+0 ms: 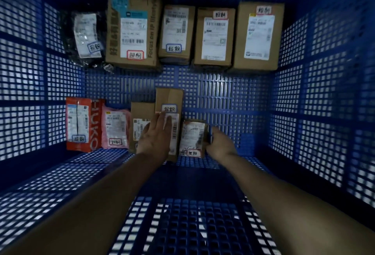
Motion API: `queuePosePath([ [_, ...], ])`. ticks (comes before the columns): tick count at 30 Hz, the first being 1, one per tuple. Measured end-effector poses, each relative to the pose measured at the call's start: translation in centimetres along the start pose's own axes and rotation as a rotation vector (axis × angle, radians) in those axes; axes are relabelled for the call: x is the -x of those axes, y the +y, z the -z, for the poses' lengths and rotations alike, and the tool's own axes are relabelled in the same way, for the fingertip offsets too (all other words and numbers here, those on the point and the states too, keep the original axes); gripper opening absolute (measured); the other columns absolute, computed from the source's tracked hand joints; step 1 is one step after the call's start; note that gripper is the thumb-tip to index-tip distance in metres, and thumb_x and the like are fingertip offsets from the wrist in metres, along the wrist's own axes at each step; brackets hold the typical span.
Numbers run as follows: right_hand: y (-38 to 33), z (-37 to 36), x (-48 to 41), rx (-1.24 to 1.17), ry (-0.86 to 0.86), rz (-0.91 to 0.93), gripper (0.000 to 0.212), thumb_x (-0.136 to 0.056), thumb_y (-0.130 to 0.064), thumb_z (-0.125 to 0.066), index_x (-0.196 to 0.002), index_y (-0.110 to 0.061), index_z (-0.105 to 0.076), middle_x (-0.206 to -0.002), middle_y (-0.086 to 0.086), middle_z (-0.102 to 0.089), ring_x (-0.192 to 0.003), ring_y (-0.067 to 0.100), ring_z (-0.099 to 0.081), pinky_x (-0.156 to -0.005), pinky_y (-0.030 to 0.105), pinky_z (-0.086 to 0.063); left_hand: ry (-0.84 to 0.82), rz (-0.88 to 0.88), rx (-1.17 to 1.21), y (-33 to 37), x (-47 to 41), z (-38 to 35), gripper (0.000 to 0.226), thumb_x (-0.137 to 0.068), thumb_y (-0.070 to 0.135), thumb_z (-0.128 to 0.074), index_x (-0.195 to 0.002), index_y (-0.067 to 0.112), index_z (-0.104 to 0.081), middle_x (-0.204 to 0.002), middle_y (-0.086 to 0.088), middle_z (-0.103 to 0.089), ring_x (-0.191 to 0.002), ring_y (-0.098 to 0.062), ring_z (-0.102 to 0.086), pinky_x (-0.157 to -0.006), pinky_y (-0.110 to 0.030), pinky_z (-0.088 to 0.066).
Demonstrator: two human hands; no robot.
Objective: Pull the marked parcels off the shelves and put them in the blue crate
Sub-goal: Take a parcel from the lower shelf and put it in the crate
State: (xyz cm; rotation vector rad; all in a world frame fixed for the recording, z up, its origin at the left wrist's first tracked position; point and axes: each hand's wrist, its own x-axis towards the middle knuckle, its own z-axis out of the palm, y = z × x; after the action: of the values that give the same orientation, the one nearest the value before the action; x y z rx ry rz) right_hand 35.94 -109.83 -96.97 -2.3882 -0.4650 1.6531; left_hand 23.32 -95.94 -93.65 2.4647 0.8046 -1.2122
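Two bare forearms reach down from the lower edge into the blue crate, whose mesh floor and walls fill the view. Along the near row, from the left, lie a red mailer bag, a pink bubble mailer, a short cardboard box and a tall narrow cardboard box, each touching the next. The left hand rests flat on the tall narrow cardboard box, fingers straight and close together over its label. Just right of it, the right hand curls round the right side of a small labelled box, gripping it. Against the far wall sit a black poly bag and four cardboard parcels, all bearing handwritten marker stickers.
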Motion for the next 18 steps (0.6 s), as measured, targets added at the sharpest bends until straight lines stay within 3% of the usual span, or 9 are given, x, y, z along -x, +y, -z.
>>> queuePosePath([
  [9, -7.2, 7.0, 11.1, 0.518, 0.097, 0.278, 0.054, -0.088, -0.023, -0.062, -0.138, -0.019, -0.045, -0.131, 0.008, -0.053, -0.119, 0.027, -0.050, -0.092, 0.034, -0.046, 0.150, 0.015, 0.088, -0.1, 8.7, 10.3, 0.073, -0.087, 0.036, -0.065, -0.144, 0.009, -0.028, -0.147, -0.005, -0.031, -0.134, -0.026, -0.030, -0.110, -0.041, -0.029],
  [14, -13.5, 11.9, 18.6, 0.637, 0.210, 0.384, 0.051, -0.092, -0.030, -0.058, -0.139, -0.016, -0.044, -0.134, 0.007, -0.051, -0.124, 0.025, -0.046, -0.102, 0.036, -0.041, 0.265, 0.049, 0.130, -1.5, 15.3, 17.5, 0.055, -0.087, 0.030, -0.065, -0.135, 0.013, -0.042, -0.137, -0.004, -0.044, -0.127, -0.024, -0.040, -0.105, -0.037, -0.033],
  [18, -18.4, 15.3, 24.9, 0.675, 0.284, 0.488, 0.053, -0.090, -0.033, -0.060, -0.138, -0.017, -0.044, -0.139, 0.006, -0.047, -0.127, 0.025, -0.043, -0.105, 0.037, -0.038, 0.367, 0.092, 0.183, -3.4, 21.6, 22.7, 0.044, -0.092, 0.018, -0.052, -0.134, 0.011, -0.042, -0.139, -0.006, -0.042, -0.128, -0.025, -0.039, -0.104, -0.035, -0.034],
])
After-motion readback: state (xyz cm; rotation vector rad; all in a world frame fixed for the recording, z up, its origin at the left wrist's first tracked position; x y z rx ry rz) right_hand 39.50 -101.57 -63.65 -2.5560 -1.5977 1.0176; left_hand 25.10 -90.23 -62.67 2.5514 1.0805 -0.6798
